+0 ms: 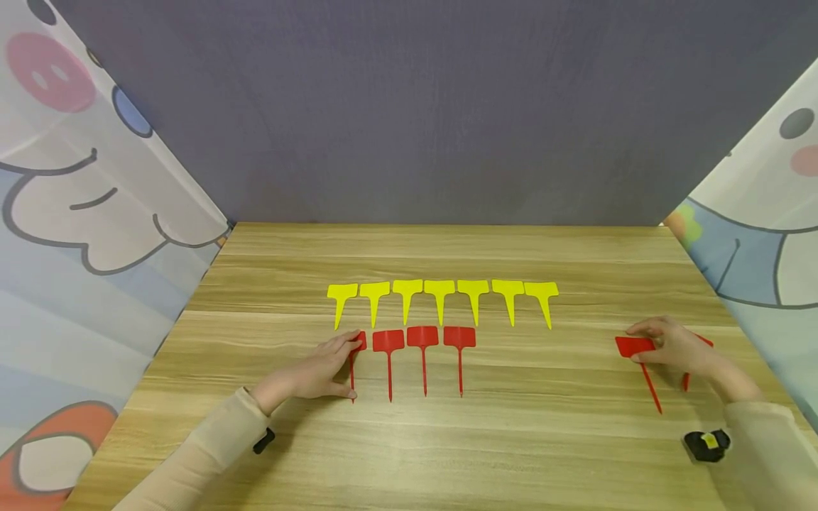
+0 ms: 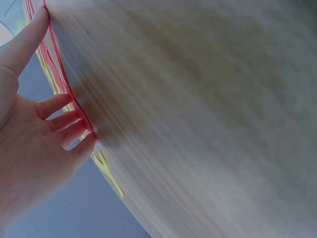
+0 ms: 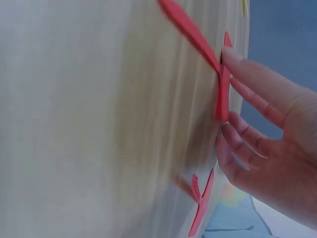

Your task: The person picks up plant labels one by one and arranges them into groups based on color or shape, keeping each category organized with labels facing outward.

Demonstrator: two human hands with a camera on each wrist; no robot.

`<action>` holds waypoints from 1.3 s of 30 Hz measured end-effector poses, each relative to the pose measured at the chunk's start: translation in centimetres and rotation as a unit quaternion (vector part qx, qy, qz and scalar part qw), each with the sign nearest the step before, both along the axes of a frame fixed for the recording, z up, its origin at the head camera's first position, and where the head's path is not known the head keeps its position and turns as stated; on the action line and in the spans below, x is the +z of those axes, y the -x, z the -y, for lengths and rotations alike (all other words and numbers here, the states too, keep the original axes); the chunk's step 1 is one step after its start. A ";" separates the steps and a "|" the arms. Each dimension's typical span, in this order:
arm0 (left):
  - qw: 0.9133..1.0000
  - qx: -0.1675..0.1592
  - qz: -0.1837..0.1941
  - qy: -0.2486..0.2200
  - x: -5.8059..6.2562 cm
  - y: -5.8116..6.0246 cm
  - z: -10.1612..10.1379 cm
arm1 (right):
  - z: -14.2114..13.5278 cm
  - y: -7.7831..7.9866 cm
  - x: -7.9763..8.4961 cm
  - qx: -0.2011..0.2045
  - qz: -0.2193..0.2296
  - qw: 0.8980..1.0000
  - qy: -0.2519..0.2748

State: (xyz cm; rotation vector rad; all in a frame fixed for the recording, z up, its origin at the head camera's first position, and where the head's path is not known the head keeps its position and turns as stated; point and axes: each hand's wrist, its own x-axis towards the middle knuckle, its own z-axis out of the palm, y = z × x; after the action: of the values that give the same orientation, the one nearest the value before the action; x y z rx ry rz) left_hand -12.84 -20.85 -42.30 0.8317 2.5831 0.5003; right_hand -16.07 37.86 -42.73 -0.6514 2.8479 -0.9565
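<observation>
A red T-shaped plant label [image 1: 361, 342] lies at the left end of the red row. My left hand [image 1: 319, 370] touches it, fingertips at its head and thumb by the stem's tip; the left wrist view shows the stem [image 2: 60, 59] spanned by that spread hand. At the right of the table, my right hand [image 1: 680, 349] pinches another red plant label [image 1: 633, 345] at its head, the stem slanting toward the front. Behind this hand lies one more red label [image 1: 686, 382], partly covered by it; its head [image 3: 200, 210] shows in the right wrist view.
Three more red labels [image 1: 422, 336] continue the row to the right. Several yellow plant labels [image 1: 439, 287] form a row behind them. A black object with a yellow patch [image 1: 706, 446] is beside the right sleeve. A grey panel [image 1: 447, 113] stands at the table's back edge.
</observation>
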 end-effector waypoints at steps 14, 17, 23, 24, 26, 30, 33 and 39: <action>1.000 0.002 0.007 -0.005 0.1 -0.2 -0.1 | -0.2 1.5 0.0 0.037 0.019 0.999 -0.011; 1.000 0.001 0.004 -0.004 0.1 -0.2 -0.1 | -0.2 1.5 0.1 0.043 0.026 0.999 -0.013; 1.000 0.000 0.003 -0.007 0.3 -0.2 -0.1 | -0.3 1.8 0.2 0.060 0.045 0.997 -0.010; 1.000 0.001 0.003 -0.007 0.3 -0.2 -0.2 | -0.3 1.9 0.1 0.063 0.045 0.997 -0.011; 1.000 0.000 0.001 -0.007 0.3 -0.2 -0.2 | -0.4 1.9 0.1 0.065 0.044 0.997 -0.009; 1.000 0.001 0.001 -0.009 0.3 -0.2 -0.2 | -0.4 1.9 0.0 0.061 0.042 0.997 -0.005; 1.000 -0.001 -0.002 -0.012 0.2 -0.1 -0.1 | -0.4 1.8 0.1 0.050 0.057 0.997 -0.010; 1.000 -0.005 -0.010 -0.014 0.1 -0.1 -0.1 | -0.2 1.7 0.5 0.033 0.086 0.995 -0.023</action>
State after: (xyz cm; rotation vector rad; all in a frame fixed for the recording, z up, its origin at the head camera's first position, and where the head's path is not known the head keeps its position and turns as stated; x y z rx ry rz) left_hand -12.77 -20.80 -42.20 0.8616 2.5944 0.5306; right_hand -17.77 38.10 -42.26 -0.6217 2.6732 -0.8868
